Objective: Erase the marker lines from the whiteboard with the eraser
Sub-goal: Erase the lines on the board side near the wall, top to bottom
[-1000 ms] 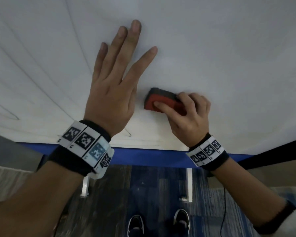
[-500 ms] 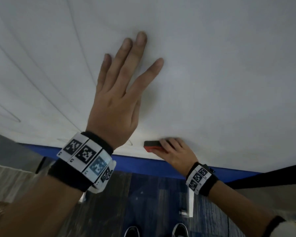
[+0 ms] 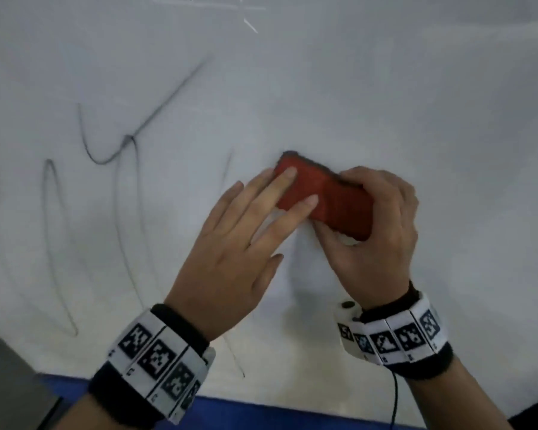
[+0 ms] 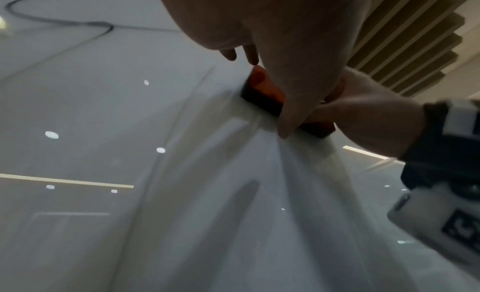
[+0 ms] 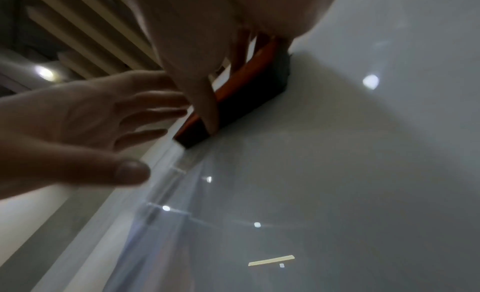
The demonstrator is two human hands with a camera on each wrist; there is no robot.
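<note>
right hand (image 3: 376, 237) grips the eraser (image 3: 323, 197) on the whiteboard (image 3: 385, 88), left hand (image 3: 230, 259) flat, 2 fingertips seemingly on it.

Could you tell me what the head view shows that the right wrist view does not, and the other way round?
Only the head view shows the marker lines left of the hands, the tagged wristbands and the blue bottom edge of the whiteboard. Only the right wrist view shows the eraser's dark felt underside meeting the whiteboard, and the slatted ceiling. Both show the right hand gripping the red eraser and the left hand with straight fingers reaching to it.
</note>
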